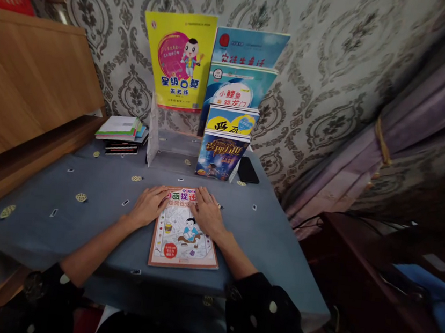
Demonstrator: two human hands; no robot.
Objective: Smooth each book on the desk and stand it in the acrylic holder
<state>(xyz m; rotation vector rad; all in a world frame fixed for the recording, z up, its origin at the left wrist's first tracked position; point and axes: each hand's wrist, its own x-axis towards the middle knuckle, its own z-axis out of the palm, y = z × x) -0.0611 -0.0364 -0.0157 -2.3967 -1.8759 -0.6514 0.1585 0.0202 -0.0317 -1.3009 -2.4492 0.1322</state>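
Orange-bordered book (176, 247) lying flat on blue cloth (273, 248), near clear rack (152, 136). Left hand (151, 204) and right hand (209, 216) resting palm-down over book's upper corners, fingers extended, pinching nothing visible. Uneven pushing could be skewing book, rucking cloth or knocking rack.

Yellow book (183, 64) at 11 o'clock in view read 星级口算 天天练. Blue book (253, 47), 12 o'clock, showed 安徒生童话; teal book (240, 85) just in front, also 12, read 小鲤鱼跳龙门. Flat book (186, 236) at 7 o'clock had 画捉迷, title partly covered. Dark-blue book (219, 158) near centre: stylised title, wasn't clearly legible. Small print was blurred.
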